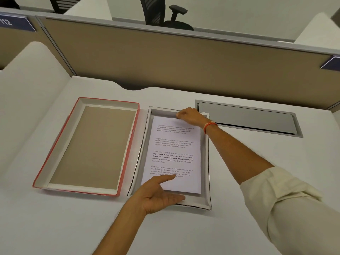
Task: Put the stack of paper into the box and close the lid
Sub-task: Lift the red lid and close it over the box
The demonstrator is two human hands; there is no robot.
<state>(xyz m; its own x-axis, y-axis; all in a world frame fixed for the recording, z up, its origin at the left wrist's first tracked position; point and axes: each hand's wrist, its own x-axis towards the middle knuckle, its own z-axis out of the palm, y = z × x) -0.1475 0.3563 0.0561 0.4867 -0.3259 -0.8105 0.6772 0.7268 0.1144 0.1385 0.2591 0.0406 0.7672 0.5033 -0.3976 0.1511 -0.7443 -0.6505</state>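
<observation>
A white shallow box (206,173) sits at the desk's middle, and the stack of paper (174,150), printed with text, lies flat inside it. My left hand (158,195) rests at the box's near edge, thumb on the paper's lower left corner, fingers spread along the front wall. My right hand (190,115) is at the far edge, fingers curled on the paper's top right corner. The red-edged lid (88,146) lies upside down to the left of the box, brown inside facing up, apart from it.
A grey cable hatch (248,118) is set in the white desk (55,227) to the right of the box. A tan partition (165,61) closes the desk's back; office chairs (161,13) stand beyond it. A white side divider (24,89) rises on the left.
</observation>
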